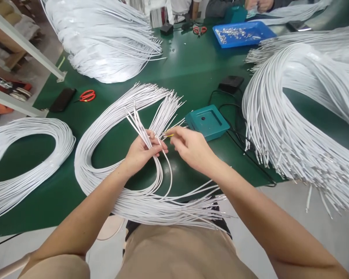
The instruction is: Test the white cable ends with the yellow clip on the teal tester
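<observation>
Cables (140, 124), thin and white, sit in the left hand (141, 150), fingers curled round them, over the green table (178, 69). The right hand (189, 146) bunches its fingers by a tiny yellow bit (170, 135); I can't tell if it grips. It looks like tip work, which calls for steady fingers next.

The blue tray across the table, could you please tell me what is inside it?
Many pale pieces, too small to identify, lie in the blue tray; the surface directly beneath them is covered.
</observation>
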Motion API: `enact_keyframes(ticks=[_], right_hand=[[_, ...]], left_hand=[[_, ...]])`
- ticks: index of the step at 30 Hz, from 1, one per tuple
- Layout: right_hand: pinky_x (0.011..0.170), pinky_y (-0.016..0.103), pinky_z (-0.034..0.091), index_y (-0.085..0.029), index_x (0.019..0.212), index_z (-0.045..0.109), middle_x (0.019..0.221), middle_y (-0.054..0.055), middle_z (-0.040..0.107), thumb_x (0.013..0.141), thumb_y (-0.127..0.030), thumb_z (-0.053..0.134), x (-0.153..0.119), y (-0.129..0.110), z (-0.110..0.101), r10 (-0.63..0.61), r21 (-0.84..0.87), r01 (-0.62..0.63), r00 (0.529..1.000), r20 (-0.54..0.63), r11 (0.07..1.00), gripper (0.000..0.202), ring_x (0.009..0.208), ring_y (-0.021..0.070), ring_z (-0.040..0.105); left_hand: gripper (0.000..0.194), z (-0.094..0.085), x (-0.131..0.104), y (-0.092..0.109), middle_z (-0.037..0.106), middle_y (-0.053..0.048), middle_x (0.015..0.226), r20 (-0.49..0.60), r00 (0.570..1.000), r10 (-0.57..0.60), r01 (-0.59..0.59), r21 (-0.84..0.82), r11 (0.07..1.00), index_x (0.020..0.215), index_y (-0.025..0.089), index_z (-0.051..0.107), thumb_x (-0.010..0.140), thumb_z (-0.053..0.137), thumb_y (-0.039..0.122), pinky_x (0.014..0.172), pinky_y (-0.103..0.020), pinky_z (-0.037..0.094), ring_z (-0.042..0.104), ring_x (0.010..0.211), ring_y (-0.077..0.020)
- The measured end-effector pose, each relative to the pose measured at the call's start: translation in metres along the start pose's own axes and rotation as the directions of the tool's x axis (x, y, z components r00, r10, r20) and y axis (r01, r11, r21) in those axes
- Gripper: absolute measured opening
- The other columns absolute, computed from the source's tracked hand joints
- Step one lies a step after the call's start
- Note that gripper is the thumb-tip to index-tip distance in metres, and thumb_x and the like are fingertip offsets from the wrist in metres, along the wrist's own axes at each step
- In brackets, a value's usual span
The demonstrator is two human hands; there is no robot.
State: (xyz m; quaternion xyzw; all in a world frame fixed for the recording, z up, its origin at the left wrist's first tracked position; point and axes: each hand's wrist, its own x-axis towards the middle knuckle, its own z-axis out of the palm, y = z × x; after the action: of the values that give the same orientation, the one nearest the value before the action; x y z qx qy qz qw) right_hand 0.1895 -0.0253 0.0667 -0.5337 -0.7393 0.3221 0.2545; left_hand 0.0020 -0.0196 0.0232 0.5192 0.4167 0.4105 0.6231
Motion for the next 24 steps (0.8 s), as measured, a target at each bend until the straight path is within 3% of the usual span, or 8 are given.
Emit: enact_keyframes(ticks=[4,9,15,21,24], right_hand=[[0.070,0.023,0.045,-0.017,0.112,0.065,0.076,-0.001,0.070,0.081,-0.012,0.050,0.028,0.003,0.005,-0.051,0.254,0.023,0.993,0.107,0.967,0.035,0.069,0.0107,0.063],[0.069,0.023,0.044,-0.016,0.077,0.070,0.071,-0.001,0.071,0.077,-0.016,0.056,0.033,0.000,0.010,-0.045,0.191,0.036,0.998,0.043,0.981,0.014,0.068,0.0112,0.062],[0.066,0.024,0.040,-0.016,0.073,0.067,0.071,-0.001,0.069,0.078,-0.018,0.055,0.035,0.000,0.005,-0.004,0.082,0.001,0.999,0.033,0.997,0.013,0.067,0.0114,0.058],[0.067,0.025,0.039,-0.015,0.074,0.067,0.073,0.001,0.068,0.084,-0.028,0.051,0.037,0.005,0.004,0.034,0.156,-0.050,0.994,0.104,0.986,0.023,0.070,0.0124,0.057],[0.068,0.025,0.039,-0.015,0.076,0.066,0.074,0.000,0.067,0.083,-0.026,0.055,0.037,0.008,0.008,0.023,0.110,-0.031,0.997,0.078,0.993,0.017,0.070,0.0121,0.056]], left_hand=[[0.046,0.000,-0.001,0.002,0.071,0.001,0.072,-0.031,1.000,0.000,0.001,0.032,1.000,0.105,0.021,0.041,0.074,0.075,0.024,0.056,-0.022,0.049,0.070,0.070,-0.0170],[0.080,-0.001,-0.001,0.003,0.069,0.002,0.075,-0.046,0.999,-0.002,0.004,0.055,0.998,0.140,0.023,0.033,0.073,0.076,0.025,0.062,-0.025,0.051,0.071,0.073,-0.0185],[0.059,0.002,-0.001,0.008,0.065,0.001,0.075,-0.061,0.998,-0.018,0.027,0.142,0.989,0.128,0.020,0.056,0.072,0.075,0.028,0.060,-0.025,0.052,0.069,0.072,-0.0179],[0.052,0.000,0.000,0.008,0.067,-0.001,0.078,-0.116,0.993,0.017,0.024,0.339,0.940,0.126,0.022,0.060,0.075,0.071,0.028,0.064,-0.026,0.053,0.069,0.072,-0.0178],[0.053,-0.003,0.002,0.008,0.067,-0.001,0.081,-0.086,0.996,-0.015,0.043,0.337,0.940,0.127,0.024,0.060,0.075,0.071,0.028,0.065,-0.026,0.052,0.069,0.074,-0.0177]])
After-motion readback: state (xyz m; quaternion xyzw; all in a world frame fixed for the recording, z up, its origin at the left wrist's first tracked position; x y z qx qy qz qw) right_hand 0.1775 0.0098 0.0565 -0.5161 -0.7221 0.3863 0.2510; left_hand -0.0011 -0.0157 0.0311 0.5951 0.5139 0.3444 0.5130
